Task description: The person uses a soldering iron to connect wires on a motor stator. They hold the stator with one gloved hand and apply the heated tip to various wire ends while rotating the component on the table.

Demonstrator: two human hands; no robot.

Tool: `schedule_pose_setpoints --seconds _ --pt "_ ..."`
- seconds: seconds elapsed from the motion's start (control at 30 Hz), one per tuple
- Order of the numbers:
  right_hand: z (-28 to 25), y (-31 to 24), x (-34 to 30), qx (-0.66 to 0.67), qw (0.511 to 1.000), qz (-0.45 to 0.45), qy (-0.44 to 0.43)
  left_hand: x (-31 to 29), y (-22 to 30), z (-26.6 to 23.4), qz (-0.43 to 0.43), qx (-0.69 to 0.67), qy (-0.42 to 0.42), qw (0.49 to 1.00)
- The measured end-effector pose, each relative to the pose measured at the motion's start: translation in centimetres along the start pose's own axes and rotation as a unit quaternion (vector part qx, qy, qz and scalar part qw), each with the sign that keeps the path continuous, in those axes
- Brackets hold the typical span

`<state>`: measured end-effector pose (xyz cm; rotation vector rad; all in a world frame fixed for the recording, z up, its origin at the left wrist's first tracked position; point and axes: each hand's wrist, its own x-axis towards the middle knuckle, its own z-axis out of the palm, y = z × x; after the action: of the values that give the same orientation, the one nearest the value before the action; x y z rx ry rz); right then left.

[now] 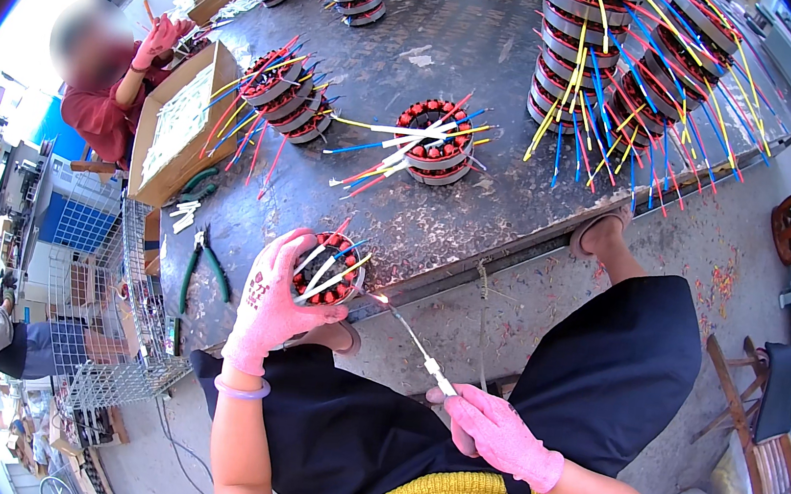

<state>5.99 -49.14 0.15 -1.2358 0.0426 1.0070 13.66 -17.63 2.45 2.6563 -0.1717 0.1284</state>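
In a pink glove, my left hand [269, 299] grips a motor stator [343, 292] by its rim at the near edge of the table. Red windings ring its inside, and white-sleeved leads plus red, blue and yellow wires stick out of it. My right hand [499, 436], gloved the same way, is closed round a thin gas torch [439, 375] with a white handle part and a slender metal tube. A small flame burns at the tube's tip, just right of the stator and apart from it.
Further back on the dark table [399, 218] stand a short stator pile [439, 161], a leaning stack [285, 100] and tall stacks [565, 70] with wires jutting out. Green-handled pliers [205, 268] lie left, near a cardboard box [173, 131]. A person [102, 107] sits beyond it.
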Motion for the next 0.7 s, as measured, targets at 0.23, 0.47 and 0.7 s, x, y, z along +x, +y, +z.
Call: schedule_pose_setpoints --seconds 0.23,0.47,0.7 --pt "0.0 -0.6 -0.3 0.019 1.000 0.006 0.011 -0.2 0.6 -0.5 0.009 0.060 0.001 0.998" --pt "-0.5 -0.3 0.0 -0.030 0.999 -0.012 0.031 0.1 0.8 -1.8 0.037 0.079 -0.043 0.995" --pt "-0.2 -0.8 0.2 0.046 0.999 0.005 0.012 0.2 0.6 -1.9 0.088 0.054 -0.056 0.993"
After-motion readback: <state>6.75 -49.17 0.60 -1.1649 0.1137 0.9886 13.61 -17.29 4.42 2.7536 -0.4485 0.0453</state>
